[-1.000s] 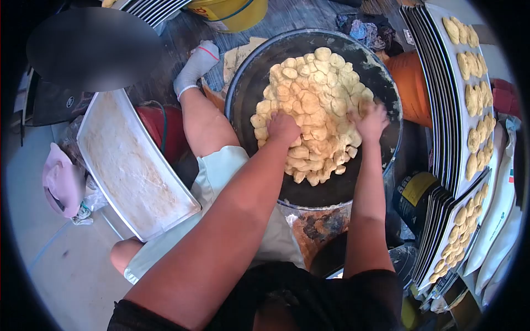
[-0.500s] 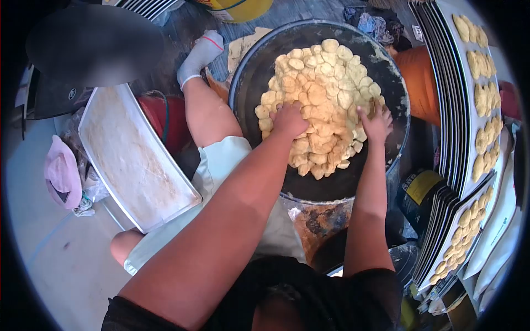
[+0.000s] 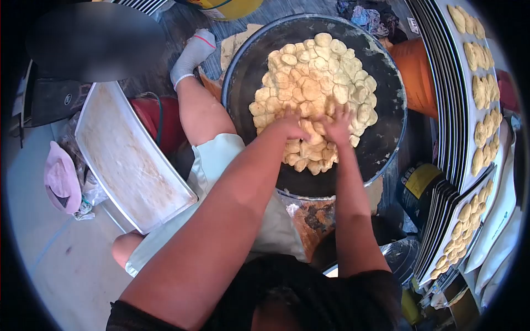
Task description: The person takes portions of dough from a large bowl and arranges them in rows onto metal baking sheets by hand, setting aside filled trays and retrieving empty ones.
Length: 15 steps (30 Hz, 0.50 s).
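Observation:
A large heap of pale yellow dough pieces (image 3: 317, 83) fills the middle of a round black tub (image 3: 298, 187). On the heap's lower left part rests my left hand (image 3: 291, 126), with its fingers apart. Close beside it, my right hand (image 3: 338, 127) lies on the dough with its fingers spread. Several dough pieces show between the two hands. The undersides of both hands are hidden.
An empty-looking metal tray (image 3: 132, 160) leans at the left by my leg. Stacked trays with dough pieces (image 3: 480, 91) stand at the right, above another stack (image 3: 461, 231). An orange bucket (image 3: 415, 77) and yellow bucket (image 3: 229, 8) flank the tub.
My right hand has moved left, from the heap's right edge to its lower middle beside my left hand. My left hand stays near the same part of the dough.

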### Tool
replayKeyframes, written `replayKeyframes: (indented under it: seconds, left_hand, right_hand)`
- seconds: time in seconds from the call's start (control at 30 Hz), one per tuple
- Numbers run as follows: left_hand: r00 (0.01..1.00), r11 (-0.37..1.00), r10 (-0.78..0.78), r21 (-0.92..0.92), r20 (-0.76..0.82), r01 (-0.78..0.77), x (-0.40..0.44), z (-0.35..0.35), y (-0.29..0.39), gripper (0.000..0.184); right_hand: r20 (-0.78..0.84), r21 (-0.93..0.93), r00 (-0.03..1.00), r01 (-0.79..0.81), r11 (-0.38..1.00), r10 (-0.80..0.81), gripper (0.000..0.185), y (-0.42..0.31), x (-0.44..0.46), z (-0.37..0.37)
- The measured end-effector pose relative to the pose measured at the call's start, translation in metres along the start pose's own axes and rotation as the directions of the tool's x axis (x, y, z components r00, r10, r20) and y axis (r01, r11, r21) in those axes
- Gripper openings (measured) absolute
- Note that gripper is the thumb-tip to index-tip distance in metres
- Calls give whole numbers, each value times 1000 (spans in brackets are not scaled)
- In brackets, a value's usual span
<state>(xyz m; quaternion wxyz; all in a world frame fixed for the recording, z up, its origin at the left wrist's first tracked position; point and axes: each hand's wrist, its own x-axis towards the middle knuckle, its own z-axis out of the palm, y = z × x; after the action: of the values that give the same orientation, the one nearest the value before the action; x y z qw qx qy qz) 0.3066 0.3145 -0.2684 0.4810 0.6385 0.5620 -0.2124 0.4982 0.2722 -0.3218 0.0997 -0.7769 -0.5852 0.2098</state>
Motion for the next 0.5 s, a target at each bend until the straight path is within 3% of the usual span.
replayKeyframes:
  seconds: [0.03, 0.1, 0.13, 0.17, 0.23, 0.33, 0.37, 0.4, 0.5]
  left_hand:
    - [996, 999, 24, 19, 89, -26, -1, -4, -1, 119]
    - [964, 995, 32, 80, 262, -54, -6, -9, -4, 123]
    - [936, 992, 34, 102, 349, -75, -8, -7, -4, 125]
    - [946, 986, 21, 147, 324, -73, -12, -6, -2, 127]
    - [964, 971, 3, 228, 266, -66, -19, -4, 6, 132]
    - [995, 919, 97, 381, 31, -101, -40, 16, 17, 112]
    - [995, 934, 103, 343, -6, -95, -33, 21, 17, 105]
    - [993, 948, 109, 307, -45, -90, -20, 30, 14, 99]
    - [964, 968, 246, 70, -101, -240, 52, 74, -17, 81]
  right_hand:
    - [-30, -32, 999, 23, 999, -24, 87, -1, -19, 17]
    - [246, 55, 969, 9, 998, -22, 91, -11, -53, -4]
    - [306, 92, 948, 63, 994, -89, 96, -6, -71, -11]
    - [363, 129, 919, 113, 985, -153, 101, 1, -88, -18]
    - [361, -57, 928, 119, 991, -91, 108, -4, -111, -33]
    - [314, -237, 949, 54, 970, 24, 115, -15, -117, -19]
    - [285, -275, 957, 21, 961, 60, 117, -16, -113, -7]
    - [182, -188, 983, 35, 981, 0, 105, -14, -107, 4]
    - [125, -6, 992, 32, 999, -31, 91, -14, -96, 0]
